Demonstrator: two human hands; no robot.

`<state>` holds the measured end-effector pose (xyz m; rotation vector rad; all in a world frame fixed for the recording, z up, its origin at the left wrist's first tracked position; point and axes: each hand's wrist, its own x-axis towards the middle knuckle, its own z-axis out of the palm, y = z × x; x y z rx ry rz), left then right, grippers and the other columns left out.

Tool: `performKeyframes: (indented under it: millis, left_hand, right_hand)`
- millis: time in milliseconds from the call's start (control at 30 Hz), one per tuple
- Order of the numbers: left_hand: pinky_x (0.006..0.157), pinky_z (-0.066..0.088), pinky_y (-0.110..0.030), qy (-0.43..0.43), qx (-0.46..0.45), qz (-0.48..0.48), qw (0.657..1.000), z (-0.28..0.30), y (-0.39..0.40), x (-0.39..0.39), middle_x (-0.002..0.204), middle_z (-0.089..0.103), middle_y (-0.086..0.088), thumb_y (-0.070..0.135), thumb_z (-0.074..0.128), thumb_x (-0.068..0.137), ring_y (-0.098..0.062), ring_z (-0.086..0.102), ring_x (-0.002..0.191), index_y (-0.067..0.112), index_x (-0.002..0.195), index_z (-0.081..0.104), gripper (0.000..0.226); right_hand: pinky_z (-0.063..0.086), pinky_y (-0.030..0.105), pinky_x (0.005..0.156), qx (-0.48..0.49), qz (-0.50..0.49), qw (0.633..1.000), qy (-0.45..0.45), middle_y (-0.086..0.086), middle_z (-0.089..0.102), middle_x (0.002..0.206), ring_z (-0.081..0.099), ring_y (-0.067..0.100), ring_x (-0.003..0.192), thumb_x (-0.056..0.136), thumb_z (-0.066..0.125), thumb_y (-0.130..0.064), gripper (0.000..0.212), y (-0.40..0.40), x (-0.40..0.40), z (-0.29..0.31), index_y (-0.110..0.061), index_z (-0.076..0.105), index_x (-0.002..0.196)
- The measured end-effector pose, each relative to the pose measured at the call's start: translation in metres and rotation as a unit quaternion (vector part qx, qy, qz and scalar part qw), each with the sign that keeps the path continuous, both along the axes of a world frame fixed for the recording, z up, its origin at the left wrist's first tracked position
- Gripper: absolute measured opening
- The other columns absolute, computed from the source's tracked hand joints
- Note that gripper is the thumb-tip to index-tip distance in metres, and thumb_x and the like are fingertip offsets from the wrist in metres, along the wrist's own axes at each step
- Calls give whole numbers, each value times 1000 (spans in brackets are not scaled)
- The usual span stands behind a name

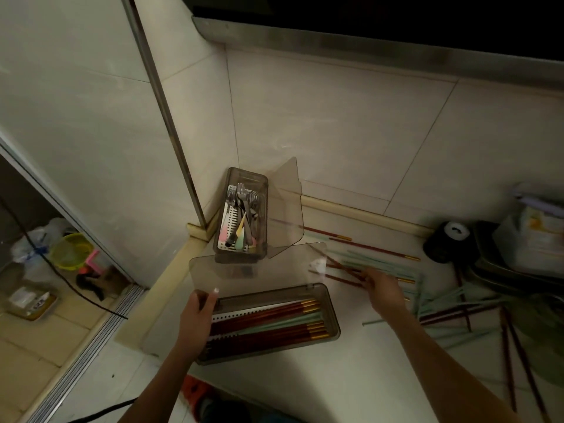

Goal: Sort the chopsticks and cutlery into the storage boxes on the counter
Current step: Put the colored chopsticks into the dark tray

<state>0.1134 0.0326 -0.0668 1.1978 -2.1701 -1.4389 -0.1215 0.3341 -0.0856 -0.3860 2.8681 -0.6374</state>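
A smoky clear storage box (pixel 332 300) lies near the counter's front with its lid (pixel 253 267) standing open; several red-brown, gold-tipped chopsticks and a few mint-green ones (pixel 268 320) lie inside. My left hand (pixel 195 319) grips the box's left end. A second box (pixel 242 215) in the corner holds forks and pastel-handled cutlery, lid open to the right. My right hand (pixel 383 290) reaches into the loose chopsticks (pixel 363 262) on the counter, and its fingers touch a red-brown one; I cannot see whether they hold it.
More mint and red-brown chopsticks (pixel 457 309) are scattered at the right. A black round object (pixel 448 242) and stacked trays with packets (pixel 525 254) stand at the far right. Tiled walls meet behind the boxes. Left of the counter, the floor holds a yellow basket (pixel 71 250) and cables.
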Motion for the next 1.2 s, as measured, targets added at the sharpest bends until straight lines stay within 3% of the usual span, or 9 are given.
performKeyframes:
  millis: [133,300,433,533,700,767,933,1033,1200]
  left_hand:
    - [62,39,-25,2,0,-3,1000,0,0,-1,79,60,-12,36,47,96,-20,58,76,0,88,54,37]
    - [73,40,-34,-1,0,-4,1000,-5,-3,1,82,60,-12,40,47,95,-24,58,81,2,89,55,39]
    - [75,36,-32,2,-6,3,1000,0,1,1,79,58,-10,35,48,96,-21,54,76,-2,90,55,38]
    - [75,34,-31,4,-12,11,1000,3,3,0,73,53,-4,31,49,97,-21,50,75,-4,89,55,37]
    - [75,35,-32,4,0,17,1000,2,1,0,78,57,-11,34,49,96,-25,54,79,-3,91,55,38]
    - [74,36,-32,4,4,17,1000,1,2,0,81,58,-13,35,49,96,-24,54,78,-2,91,55,38]
    - [71,36,-32,6,8,20,1000,1,2,-1,82,59,-13,33,49,96,-24,54,79,-2,91,55,36]
    - [63,36,-29,7,9,19,1000,2,2,-1,78,58,-11,32,49,97,-22,54,76,-2,90,55,35]
    - [75,37,-32,15,24,19,999,3,2,0,83,61,-10,33,49,96,-22,56,80,1,92,57,33]
  right_hand:
    - [48,33,83,-66,-81,994,17,12,68,105,61,32,98,93,48,-8,30,18,22,1,-16,65,116]
    - [41,23,60,-222,-123,967,1,1,62,86,57,19,75,92,53,-3,21,27,66,18,-22,62,94]
    - [44,14,65,-292,-55,955,25,-13,63,91,58,1,80,89,59,-5,18,14,93,36,-21,64,93]
    - [51,16,68,-329,4,944,36,-14,64,91,62,0,82,91,60,-11,12,-6,110,55,-22,61,95]
    - [53,21,71,-357,115,924,72,-12,66,87,64,2,81,90,62,-14,9,-47,133,79,-21,61,95]
    - [53,27,70,-302,170,934,85,-7,66,86,64,6,78,91,58,-20,9,-62,140,79,-22,59,99]
    - [47,33,73,-18,230,972,52,2,65,103,62,25,91,96,46,-24,22,-87,137,79,-28,55,116]
    - [47,32,77,130,251,958,35,5,62,113,61,27,100,91,50,-10,30,-93,128,80,-23,58,117]
    - [45,29,76,265,255,930,1,5,65,110,64,24,100,86,55,-3,26,-100,126,68,-15,62,108]
